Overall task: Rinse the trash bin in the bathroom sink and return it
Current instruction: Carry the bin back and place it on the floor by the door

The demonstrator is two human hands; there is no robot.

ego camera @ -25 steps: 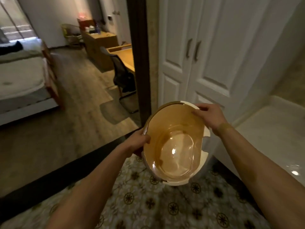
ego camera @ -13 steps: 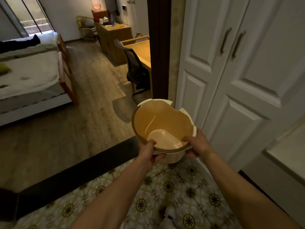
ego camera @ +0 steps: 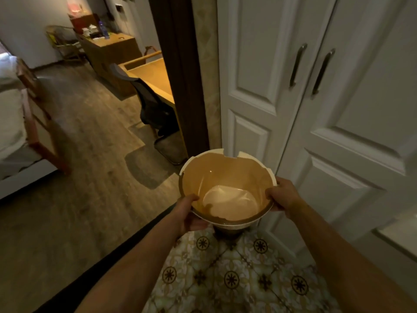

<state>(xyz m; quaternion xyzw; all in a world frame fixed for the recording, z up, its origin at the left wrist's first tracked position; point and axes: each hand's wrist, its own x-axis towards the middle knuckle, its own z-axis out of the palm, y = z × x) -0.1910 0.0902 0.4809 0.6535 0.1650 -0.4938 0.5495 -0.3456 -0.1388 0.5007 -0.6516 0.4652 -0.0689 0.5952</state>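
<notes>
Item: left hand [ego camera: 188, 216]. Grip clamped on the near-left rim of the trash bin [ego camera: 226, 188], thumb hooked inside, fingers under the outer wall.

Item: right hand [ego camera: 284, 197]. Grip clamped on the near-right rim of the same bin, fingertips curled over the edge.

Item: trash bin. Held upright in the air between both hands, mouth up, just above the tiled floor [ego camera: 230, 274] at the bathroom threshold. Pale outside, tan inside, notched rim on the far side. The inside is seen to be empty; a wet sheen is suggested at the base, though this cannot be confirmed.

Change noted: a second ago the bin was tipped toward the wearer with the hands on its sides; it has since been levelled and is now gripped at the near rim, and the view has been brought closer to the doorway. The sink is no longer in view.

Surroundings: white cupboard doors [ego camera: 316, 98] just beyond the bin to the right; dark door frame [ego camera: 180, 86] behind it; wooden floor [ego camera: 90, 154], desk [ego camera: 153, 73], chair [ego camera: 151, 105] and bed [ego camera: 13, 114] in the room beyond.

Assessment: rinsing is judged finished; the return leg is judged under way. The bin's resting place is not identified in view. A wet rim may prove slippery.
</notes>
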